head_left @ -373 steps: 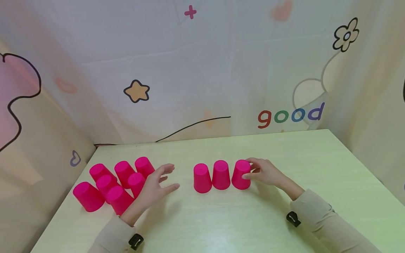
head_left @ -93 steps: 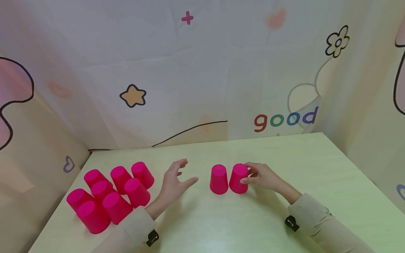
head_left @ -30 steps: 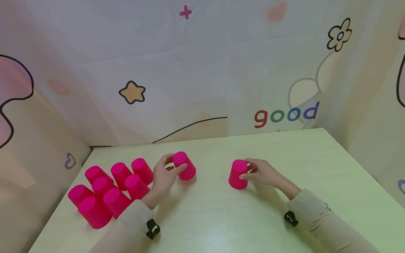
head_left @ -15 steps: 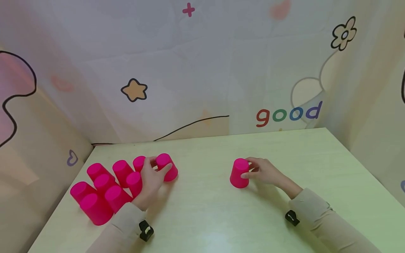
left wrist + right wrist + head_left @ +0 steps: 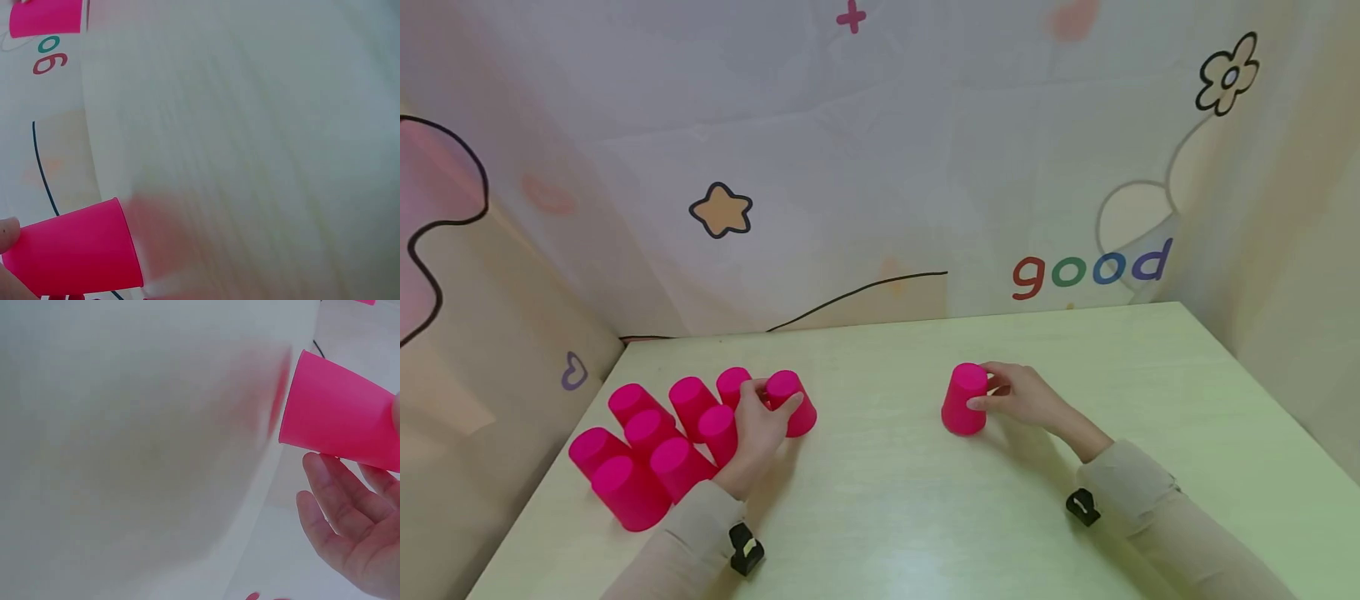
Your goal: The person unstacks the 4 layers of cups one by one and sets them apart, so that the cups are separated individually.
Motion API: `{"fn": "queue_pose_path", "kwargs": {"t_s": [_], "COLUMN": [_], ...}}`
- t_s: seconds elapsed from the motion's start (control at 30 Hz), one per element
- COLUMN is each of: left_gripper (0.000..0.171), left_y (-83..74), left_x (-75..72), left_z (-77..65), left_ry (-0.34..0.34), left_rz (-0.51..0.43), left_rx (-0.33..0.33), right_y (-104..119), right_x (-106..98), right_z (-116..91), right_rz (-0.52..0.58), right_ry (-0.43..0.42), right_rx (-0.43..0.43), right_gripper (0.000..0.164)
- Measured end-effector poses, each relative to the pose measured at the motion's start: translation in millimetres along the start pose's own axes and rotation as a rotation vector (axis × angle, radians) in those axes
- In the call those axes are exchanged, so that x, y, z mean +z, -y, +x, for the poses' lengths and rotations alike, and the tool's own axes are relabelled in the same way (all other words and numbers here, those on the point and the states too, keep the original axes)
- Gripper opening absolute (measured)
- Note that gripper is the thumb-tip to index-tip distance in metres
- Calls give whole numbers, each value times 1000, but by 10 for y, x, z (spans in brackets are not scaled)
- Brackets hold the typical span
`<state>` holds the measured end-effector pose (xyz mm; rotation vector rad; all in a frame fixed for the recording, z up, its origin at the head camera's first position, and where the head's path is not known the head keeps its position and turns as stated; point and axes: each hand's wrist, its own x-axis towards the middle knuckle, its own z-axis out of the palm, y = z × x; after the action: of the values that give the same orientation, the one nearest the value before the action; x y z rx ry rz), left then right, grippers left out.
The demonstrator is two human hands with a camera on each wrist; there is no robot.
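Note:
My left hand [image 5: 756,429] holds an upside-down pink cup [image 5: 793,407], thumb on its near side, at the right edge of a group of several upside-down pink cups [image 5: 631,493]. In the left wrist view that cup [image 5: 75,253] has its rim at the tabletop. Right of the table's middle, my right hand [image 5: 1030,402] grips another upside-down pink cup [image 5: 964,402] between thumb and fingers. The right wrist view shows this cup [image 5: 340,409] with its rim seemingly just off the surface. My left hand partly hides two cups of the group.
The pale wooden table [image 5: 887,500] meets a printed cloth backdrop [image 5: 880,183] along its back edge. Cloth also hangs along the left and right sides. A dark clip-like device [image 5: 747,548] is at the left cuff, another [image 5: 1082,507] at the right.
Cups from the middle row have joined the left group. Over the last second my left hand brought one more leftward beside it. The right hand's cup has risen slightly in the last half second.

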<state>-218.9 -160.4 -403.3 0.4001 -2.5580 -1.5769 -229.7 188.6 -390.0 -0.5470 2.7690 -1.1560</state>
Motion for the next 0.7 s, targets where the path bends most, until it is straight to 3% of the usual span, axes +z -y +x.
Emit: {"fn": "queue_pose_path", "kwargs": {"t_s": [0.23, 0.7], "left_gripper": [63, 64], "left_y": [1, 22], "left_x": [19, 14], "left_z": [10, 12], "left_ry": [-4, -12], "left_rz": [1, 0], "left_rx": [1, -18], "right_y": [216, 641], "right_x": [61, 390], "right_z": [250, 729], "right_rz": [34, 67], "right_ry": [-2, 8], "right_rx": [-16, 20], "right_gripper": [50, 49]}}
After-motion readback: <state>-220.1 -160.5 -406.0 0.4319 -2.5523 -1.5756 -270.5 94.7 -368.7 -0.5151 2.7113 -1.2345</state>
